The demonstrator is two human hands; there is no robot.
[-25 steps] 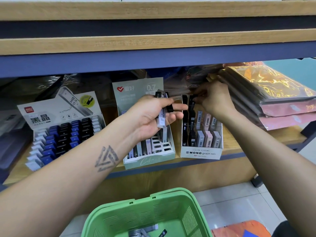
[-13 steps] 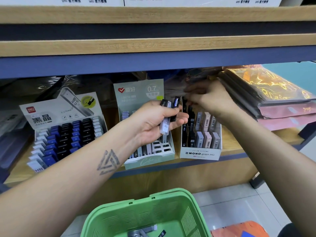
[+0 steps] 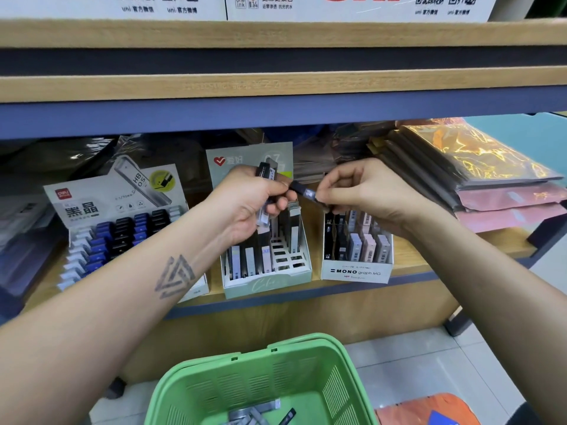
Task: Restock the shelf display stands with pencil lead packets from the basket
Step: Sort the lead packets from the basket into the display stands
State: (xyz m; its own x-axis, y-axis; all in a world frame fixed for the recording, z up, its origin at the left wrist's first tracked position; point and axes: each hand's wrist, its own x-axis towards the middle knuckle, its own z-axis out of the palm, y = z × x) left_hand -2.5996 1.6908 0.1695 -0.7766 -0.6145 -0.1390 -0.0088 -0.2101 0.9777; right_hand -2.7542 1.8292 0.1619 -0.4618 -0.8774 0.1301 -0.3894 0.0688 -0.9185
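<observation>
Left hand (image 3: 251,207) clenched round a bundle of slim packets (image 3: 265,191), long axis near upright, dark caps at 12. Dark packet (image 3: 306,193) bridges the hands, axis 10-to-4; right hand (image 3: 365,194) pinches its lower end, which it wasn't doing 0.5 s ago, when it was reaching into the MONO stand (image 3: 357,273). That glossy card stand sits at 5 from the right hand. Ribbed green plastic basket (image 3: 245,378) at 6, a few packets inside, probably grey.

"MONO graph MG" on the white stand (image 3: 356,273); "HB 0.5" (slanted) on the left stand's card (image 3: 122,191).
</observation>
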